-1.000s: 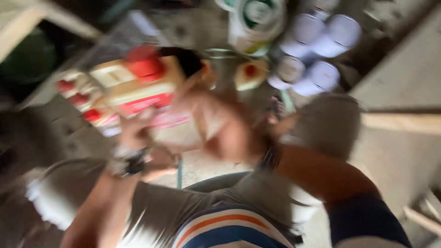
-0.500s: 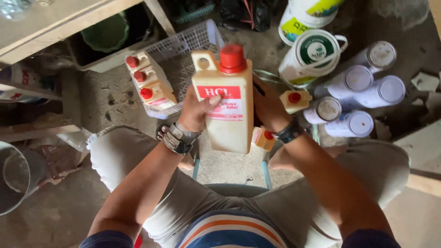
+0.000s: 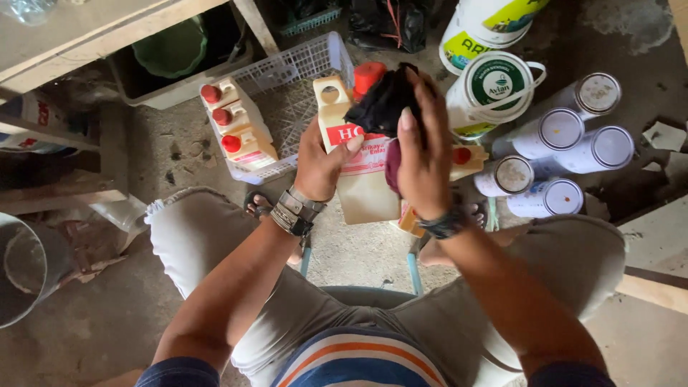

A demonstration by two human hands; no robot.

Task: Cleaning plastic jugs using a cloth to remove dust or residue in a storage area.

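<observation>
My left hand (image 3: 321, 163) grips a cream plastic jug (image 3: 362, 188) with a red cap (image 3: 368, 74) and a red-and-white label, held upright in front of my knees. My right hand (image 3: 423, 161) presses a dark cloth (image 3: 383, 104) against the jug's upper front, beside the cap. The cloth hides part of the label. A similar small jug (image 3: 469, 159) lies just right of it, partly behind my right hand.
A white wire basket (image 3: 287, 86) holds three more cream jugs with red caps (image 3: 236, 132). Paint buckets (image 3: 494, 89) and several white spray cans (image 3: 566, 154) stand at right. A wooden bench (image 3: 86, 32) and a green tub are at upper left; a grey bucket (image 3: 25, 269) at left.
The jug has come up and closer. My right hand has moved from the jug's right side to its front, now pressing a dark cloth against it near the cap.
</observation>
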